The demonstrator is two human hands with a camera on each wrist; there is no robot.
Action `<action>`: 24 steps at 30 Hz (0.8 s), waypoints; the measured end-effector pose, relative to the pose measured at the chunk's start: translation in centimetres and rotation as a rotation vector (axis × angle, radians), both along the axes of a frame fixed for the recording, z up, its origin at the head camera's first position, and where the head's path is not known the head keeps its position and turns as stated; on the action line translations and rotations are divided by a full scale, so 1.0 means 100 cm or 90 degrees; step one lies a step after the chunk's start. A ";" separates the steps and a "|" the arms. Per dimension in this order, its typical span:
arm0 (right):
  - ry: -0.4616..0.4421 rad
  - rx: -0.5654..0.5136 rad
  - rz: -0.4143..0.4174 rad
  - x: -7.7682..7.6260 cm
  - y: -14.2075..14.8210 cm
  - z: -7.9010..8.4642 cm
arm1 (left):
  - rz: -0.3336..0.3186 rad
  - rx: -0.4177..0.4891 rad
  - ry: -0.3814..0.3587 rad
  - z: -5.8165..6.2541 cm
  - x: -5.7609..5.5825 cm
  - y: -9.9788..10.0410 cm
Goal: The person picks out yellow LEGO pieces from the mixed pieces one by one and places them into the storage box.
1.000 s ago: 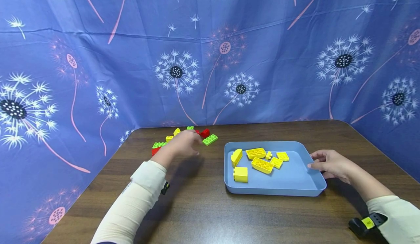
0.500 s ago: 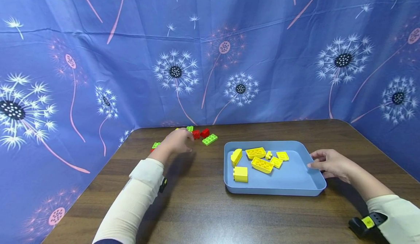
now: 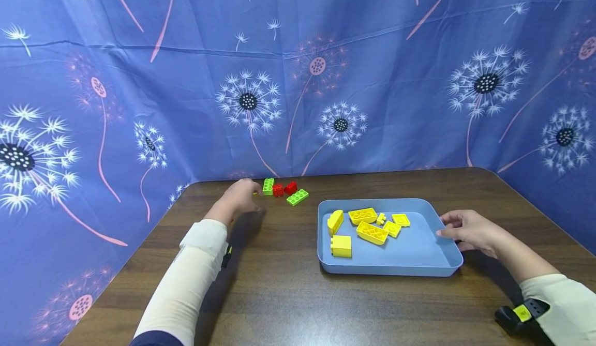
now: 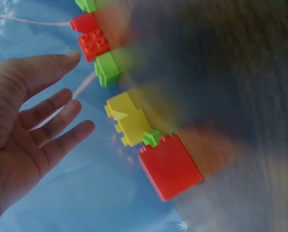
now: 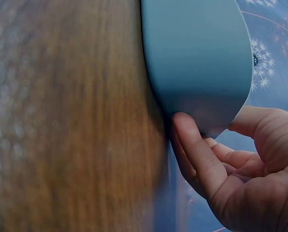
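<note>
My left hand (image 3: 238,197) hovers over the bricks at the back left, fingers spread and slightly bent, holding nothing. In the left wrist view, a big red brick (image 4: 170,168), yellow bricks (image 4: 134,127) and a green brick (image 4: 108,69) stand just beyond its fingertips. The head view has the yellow and big red ones mostly hidden behind this hand. My right hand (image 3: 474,233) grips the right end of a blue tray (image 3: 391,270), thumb over the rim and fingers against the outer wall (image 5: 202,53). Several yellow bricks (image 3: 341,246) lie inside the tray, mostly toward its left.
Two small red bricks (image 3: 278,190) and a flat green brick (image 3: 297,197) lie near the table's back edge, right of my left hand. Behind the wooden table (image 3: 288,304) hangs a blue dandelion-print cloth (image 3: 391,77).
My left hand has moved left over the bricks, uncovering the red and green ones at the back and covering those at the left. The right hand and the tray have stayed in place.
</note>
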State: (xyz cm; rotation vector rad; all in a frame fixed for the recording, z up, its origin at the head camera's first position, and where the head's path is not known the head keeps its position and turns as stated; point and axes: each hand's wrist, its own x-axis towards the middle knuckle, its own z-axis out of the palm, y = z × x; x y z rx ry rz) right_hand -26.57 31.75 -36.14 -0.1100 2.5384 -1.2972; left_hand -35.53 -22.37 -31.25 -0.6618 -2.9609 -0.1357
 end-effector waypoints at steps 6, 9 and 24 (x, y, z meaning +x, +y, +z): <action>0.000 -0.002 -0.001 0.000 0.000 0.000 | 0.033 0.016 0.005 -0.002 -0.006 -0.009; -0.002 -0.004 0.001 0.000 0.000 0.000 | 0.051 0.016 0.008 -0.003 -0.010 -0.014; -0.013 -0.010 -0.009 0.000 -0.002 -0.001 | 0.238 0.064 -0.053 -0.009 -0.030 -0.028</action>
